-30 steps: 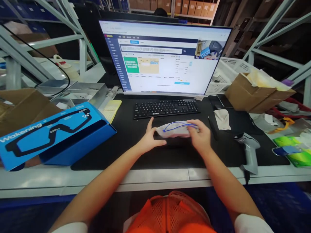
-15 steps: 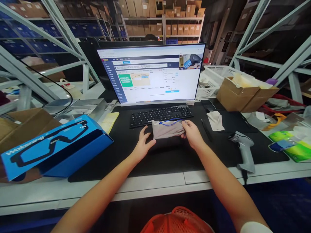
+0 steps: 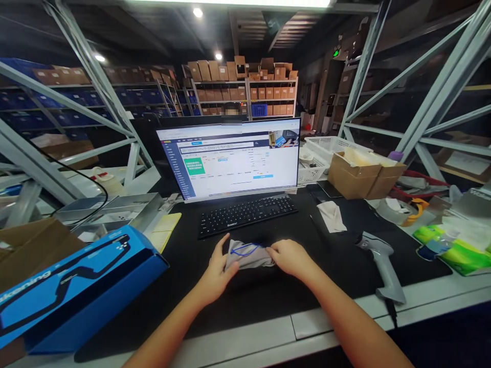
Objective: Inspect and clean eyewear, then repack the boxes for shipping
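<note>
- Smooth black mat (image 3: pixel 264 301), partly hidden by the carton and arms.
- Angular blue carton (image 3: pixel 95 301), cut off at left.
- Left hand (image 3: pixel 218 273): thumb and forefinger spread around the pouch's left end, closer than half a second ago; firmness unclear.
- Right hand (image 3: pixel 289 258): fingertips pinching the pouch's right end, lower fingers hidden.
- Soft, wrinkled grey pouch (image 3: pixel 251 261), between both hands, near the keyboard (image 3: pixel 247 213); contents hidden.
- Thin, looped blue cord (image 3: pixel 245 254) along the pouch.

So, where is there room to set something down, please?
Bare black mat shows between the left forearm and right forearm, and between that and the grey plastic scanner. Crowded: around the blue cardboard box and green plastic packet.
</note>
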The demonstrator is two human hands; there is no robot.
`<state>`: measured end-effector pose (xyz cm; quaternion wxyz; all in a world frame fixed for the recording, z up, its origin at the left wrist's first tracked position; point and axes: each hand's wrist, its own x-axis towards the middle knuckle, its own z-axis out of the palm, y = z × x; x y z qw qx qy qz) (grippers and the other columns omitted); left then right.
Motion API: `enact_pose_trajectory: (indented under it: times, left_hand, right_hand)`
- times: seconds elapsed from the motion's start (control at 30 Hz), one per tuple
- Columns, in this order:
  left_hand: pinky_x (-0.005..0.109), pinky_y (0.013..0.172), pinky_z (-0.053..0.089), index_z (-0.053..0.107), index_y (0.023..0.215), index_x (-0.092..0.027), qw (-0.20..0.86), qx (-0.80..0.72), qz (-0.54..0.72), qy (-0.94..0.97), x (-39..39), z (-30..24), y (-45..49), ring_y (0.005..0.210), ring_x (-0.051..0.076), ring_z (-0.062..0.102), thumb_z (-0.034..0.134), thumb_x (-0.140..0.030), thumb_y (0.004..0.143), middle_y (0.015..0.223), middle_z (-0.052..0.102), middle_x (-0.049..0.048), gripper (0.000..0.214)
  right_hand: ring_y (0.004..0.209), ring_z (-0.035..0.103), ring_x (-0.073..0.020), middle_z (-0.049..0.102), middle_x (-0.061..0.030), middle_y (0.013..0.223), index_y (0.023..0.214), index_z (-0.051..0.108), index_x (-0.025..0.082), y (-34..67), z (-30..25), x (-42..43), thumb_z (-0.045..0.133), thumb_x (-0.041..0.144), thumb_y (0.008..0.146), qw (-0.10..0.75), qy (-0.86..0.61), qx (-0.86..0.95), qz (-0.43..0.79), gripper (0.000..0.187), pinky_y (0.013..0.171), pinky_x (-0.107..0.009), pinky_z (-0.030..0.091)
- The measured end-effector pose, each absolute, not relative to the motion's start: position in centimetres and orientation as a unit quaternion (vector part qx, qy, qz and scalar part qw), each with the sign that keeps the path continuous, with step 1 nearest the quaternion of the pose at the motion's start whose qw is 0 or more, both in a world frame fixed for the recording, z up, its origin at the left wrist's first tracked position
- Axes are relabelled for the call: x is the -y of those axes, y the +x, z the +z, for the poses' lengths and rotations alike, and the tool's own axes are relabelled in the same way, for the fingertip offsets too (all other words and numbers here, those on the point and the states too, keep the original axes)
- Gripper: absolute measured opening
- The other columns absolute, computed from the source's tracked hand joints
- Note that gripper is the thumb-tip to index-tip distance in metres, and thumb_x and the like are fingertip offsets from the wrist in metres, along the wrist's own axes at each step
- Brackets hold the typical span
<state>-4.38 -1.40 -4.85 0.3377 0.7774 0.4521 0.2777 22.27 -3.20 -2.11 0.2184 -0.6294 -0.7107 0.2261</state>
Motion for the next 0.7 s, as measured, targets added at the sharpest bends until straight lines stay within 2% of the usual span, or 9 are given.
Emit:
enact_pose_trajectory:
  times: [0.07, 0.1, 0.2, 0.23, 0.3, 0.4, 0.53, 0.63, 0.7]
  left_hand:
    - [0.054, 0.125, 0.018, 0.043, 0.151, -0.026, 0.355, -0.463, 0.339, 0.738, 1.0, -5.4, -4.1, 0.151, 0.032, 0.027, 0.034, -0.060, 0.100, 0.165, 0.024, 0.0104, 0.062]
    - [0.054, 0.125, 0.018, 0.047, 0.148, -0.025, 0.355, -0.471, 0.357, 0.724, 0.8, -5.7, -3.9, 0.150, 0.031, 0.029, 0.033, -0.060, 0.100, 0.163, 0.029, 0.0106, 0.061]
    - [0.054, 0.125, 0.021, 0.073, 0.115, -0.022, 0.327, -0.501, 0.368, 0.712, 0.2, -6.5, -3.6, 0.148, 0.034, 0.034, 0.045, -0.062, 0.095, 0.159, 0.037, 0.0107, 0.054]
    - [0.055, 0.124, 0.024, 0.077, 0.104, -0.021, 0.317, -0.508, 0.375, 0.708, 0.1, -6.6, -3.5, 0.146, 0.036, 0.037, 0.050, -0.062, 0.093, 0.157, 0.040, 0.0110, 0.051]
    - [0.056, 0.120, 0.032, 0.079, 0.096, -0.022, 0.294, -0.511, 0.407, 0.697, 0.3, -6.4, -3.3, 0.140, 0.036, 0.045, 0.059, -0.058, 0.089, 0.152, 0.046, 0.0106, 0.042]
    - [0.054, 0.117, 0.039, 0.079, 0.097, -0.025, 0.236, -0.484, 0.442, 0.717, 0.8, -5.6, -3.1, 0.135, 0.032, 0.051, 0.060, -0.046, 0.090, 0.147, 0.052, 0.0079, 0.029]
    - [0.054, 0.120, 0.033, 0.077, 0.111, -0.027, 0.211, -0.444, 0.363, 0.792, 0.8, -4.5, -3.6, 0.143, 0.030, 0.043, 0.045, -0.037, 0.098, 0.153, 0.047, 0.0077, 0.036]
    - [0.056, 0.122, 0.029, 0.070, 0.127, -0.024, 0.214, -0.464, 0.279, 0.813, 0.4, -4.2, -4.2, 0.148, 0.033, 0.034, 0.044, -0.046, 0.099, 0.161, 0.036, 0.0103, 0.045]
    - [0.057, 0.121, 0.030, 0.068, 0.129, -0.021, 0.210, -0.499, 0.230, 0.809, 0.3, -4.1, -4.4, 0.148, 0.036, 0.033, 0.044, -0.054, 0.097, 0.163, 0.031, 0.0122, 0.052]
  right_hand:
    - [0.076, 0.069, -0.0267, 0.074, -0.0117, 0.078, 0.070, 0.073, 0.022, 21.8, -2.1, 3.4, 0.051, 0.036, 0.096, 0.214, -0.650, 0.697, 0.214, 0.036, 0.067, -0.033, 0.043]
    - [0.077, 0.070, -0.0272, 0.075, -0.0117, 0.080, 0.073, 0.075, 0.023, 21.8, -2.1, 3.3, 0.051, 0.036, 0.096, 0.213, -0.655, 0.694, 0.211, 0.035, 0.067, -0.033, 0.043]
    - [0.079, 0.071, -0.0243, 0.077, -0.0066, 0.083, 0.081, 0.078, 0.024, 22.5, -1.9, 2.9, 0.060, 0.035, 0.090, 0.244, -0.640, 0.686, 0.248, 0.023, 0.068, -0.031, 0.046]
    - [0.078, 0.071, -0.0229, 0.077, -0.0047, 0.082, 0.084, 0.079, 0.024, 22.9, -1.8, 2.8, 0.062, 0.033, 0.087, 0.268, -0.632, 0.675, 0.270, 0.020, 0.068, -0.030, 0.047]
    - [0.075, 0.070, -0.0212, 0.077, -0.0028, 0.081, 0.092, 0.080, 0.022, 23.4, -1.8, 2.6, 0.063, 0.029, 0.085, 0.322, -0.614, 0.649, 0.313, 0.019, 0.070, -0.030, 0.049]
    - [0.084, 0.071, -0.0220, 0.078, -0.0035, 0.091, 0.097, 0.079, 0.022, 23.3, -1.9, 2.7, 0.058, 0.024, 0.087, 0.345, -0.580, 0.663, 0.325, 0.023, 0.079, -0.033, 0.053]
    - [0.104, 0.068, -0.0246, 0.075, -0.0076, 0.111, 0.108, 0.077, 0.021, 22.7, -2.0, 3.3, 0.051, 0.019, 0.091, 0.291, -0.549, 0.739, 0.261, 0.031, 0.096, -0.038, 0.051]
    - [0.114, 0.065, -0.0254, 0.070, -0.0095, 0.125, 0.124, 0.070, 0.019, 22.5, -2.1, 3.5, 0.045, 0.019, 0.094, 0.269, -0.531, 0.768, 0.236, 0.039, 0.103, -0.041, 0.048]
    - [0.117, 0.062, -0.0264, 0.067, -0.0107, 0.131, 0.130, 0.067, 0.017, 22.4, -2.1, 3.7, 0.040, 0.022, 0.098, 0.262, -0.527, 0.776, 0.224, 0.042, 0.106, -0.044, 0.046]
